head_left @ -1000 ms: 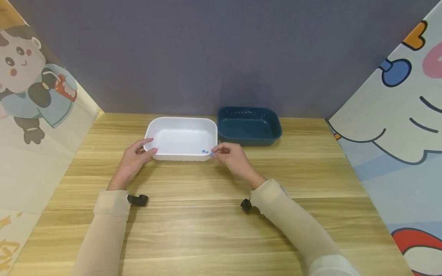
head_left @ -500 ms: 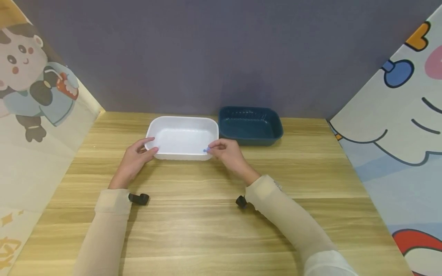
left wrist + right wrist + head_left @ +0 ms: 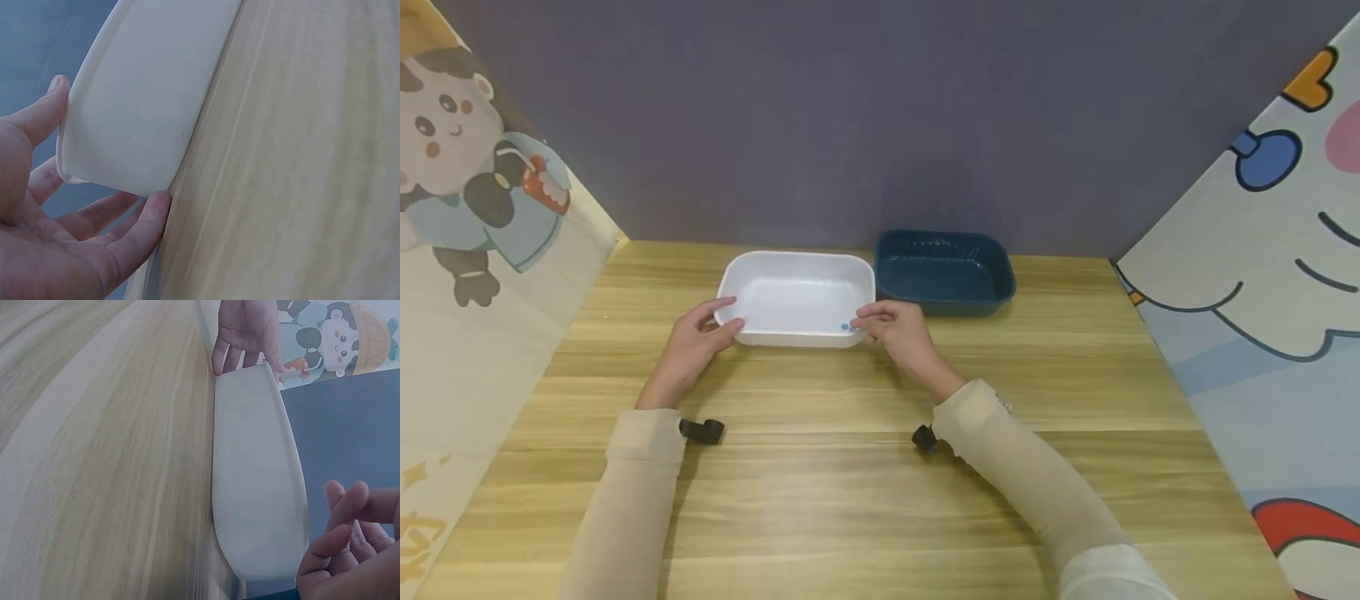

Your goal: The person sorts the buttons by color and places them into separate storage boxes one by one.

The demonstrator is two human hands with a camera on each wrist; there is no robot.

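Observation:
A white rectangular tray [image 3: 797,340] stands on the table toward the back. My left hand [image 3: 692,342] holds its left end, one digit at the rim and another low by the base in the left wrist view. At the tray's front right corner is my right hand [image 3: 898,333], thumb and fingertips drawn together over the rim. Tiny blue pieces [image 3: 845,327] lie inside that corner, one right at the fingertips. In the right wrist view the curled fingers [image 3: 347,506] show no blue between them; I cannot tell whether they pinch a piece.
A dark teal tray [image 3: 943,296] sits directly right of the white one, against the grey back panel [image 3: 880,125]. Panels with cartoon prints flank the wooden table [image 3: 820,500] on both sides. Each wrist carries a small black camera [image 3: 703,432].
My right hand has moved slightly left, from outside the rim to over the corner. The blue piece seen earlier at its fingertips no longer stands out there. The left hand keeps its hold.

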